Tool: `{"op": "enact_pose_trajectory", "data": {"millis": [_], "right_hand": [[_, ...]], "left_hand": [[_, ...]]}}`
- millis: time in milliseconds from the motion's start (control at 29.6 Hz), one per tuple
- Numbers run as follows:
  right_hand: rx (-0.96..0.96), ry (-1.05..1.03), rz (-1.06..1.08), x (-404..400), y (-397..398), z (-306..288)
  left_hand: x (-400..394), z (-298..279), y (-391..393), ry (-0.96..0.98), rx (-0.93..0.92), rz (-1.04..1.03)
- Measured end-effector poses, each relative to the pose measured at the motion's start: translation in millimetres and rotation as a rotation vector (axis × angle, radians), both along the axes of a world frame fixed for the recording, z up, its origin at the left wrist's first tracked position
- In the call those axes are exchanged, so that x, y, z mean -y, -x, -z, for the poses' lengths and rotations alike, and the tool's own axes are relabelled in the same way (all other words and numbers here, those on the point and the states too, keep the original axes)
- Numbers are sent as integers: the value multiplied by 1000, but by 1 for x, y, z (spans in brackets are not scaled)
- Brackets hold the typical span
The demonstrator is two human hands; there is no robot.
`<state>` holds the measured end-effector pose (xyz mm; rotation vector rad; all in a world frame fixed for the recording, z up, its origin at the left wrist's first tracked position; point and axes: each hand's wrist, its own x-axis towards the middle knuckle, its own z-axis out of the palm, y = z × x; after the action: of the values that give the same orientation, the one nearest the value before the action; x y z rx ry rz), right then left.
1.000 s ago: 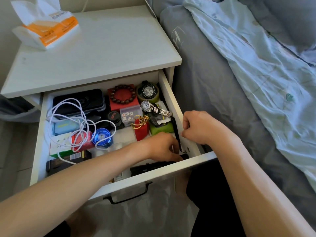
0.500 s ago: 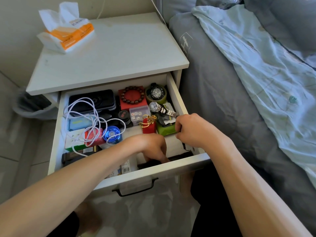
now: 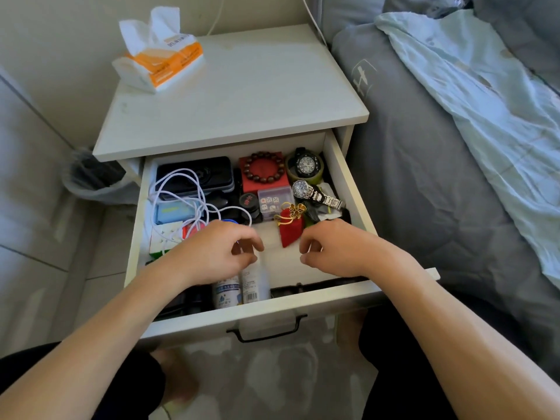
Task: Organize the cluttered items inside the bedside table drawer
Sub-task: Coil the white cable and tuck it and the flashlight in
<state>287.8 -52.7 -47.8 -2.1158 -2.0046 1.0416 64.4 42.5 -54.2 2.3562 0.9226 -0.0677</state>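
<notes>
White bedside table point(image 3: 242, 95), tissue pack point(image 3: 160, 60) on top; bed point(image 3: 424, 177) beside; both hands loosely curled, empty.

A bedroom in a home: a white bedside table point(image 3: 236, 95) stands against a bed point(image 3: 424, 183) at 3 o'clock, laid with grey bedding and a pale blue sheet point(image 3: 485, 116). A tissue pack point(image 3: 160, 60) rests on its surface at 11 o'clock, above an open drawer point(image 3: 348, 174) of watches and trinkets.

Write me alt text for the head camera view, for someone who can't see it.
Two bare hands, left hand and right hand, hover with loosely curled fingers over an open white wooden drawer crowded with a tangled white cable, a red drawstring pouch, a silver metal wristwatch and a brown bead bracelet.
</notes>
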Motion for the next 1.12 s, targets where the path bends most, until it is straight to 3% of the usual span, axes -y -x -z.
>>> {"op": "enact_pose_trajectory", "data": {"millis": [203, 372, 575, 744, 980, 1116], "right_hand": [[-99, 218, -109, -30, 42, 8], [34, 287, -169, -59, 65, 22], [-8, 297, -99, -57, 71, 31], [145, 157, -162, -50, 67, 23], [70, -34, -53, -35, 46, -7], [47, -80, 48, -23, 25, -16]], "left_hand": [[-1, 2, 30, -63, -120, -58], [2, 3, 31, -282, -319, 63], [0, 2, 35, -188, -399, 131], [0, 3, 40, -131, -312, 74], [0, -1, 39, -83, 252, -226], [-3, -6, 21, -122, 356, -210]]}}
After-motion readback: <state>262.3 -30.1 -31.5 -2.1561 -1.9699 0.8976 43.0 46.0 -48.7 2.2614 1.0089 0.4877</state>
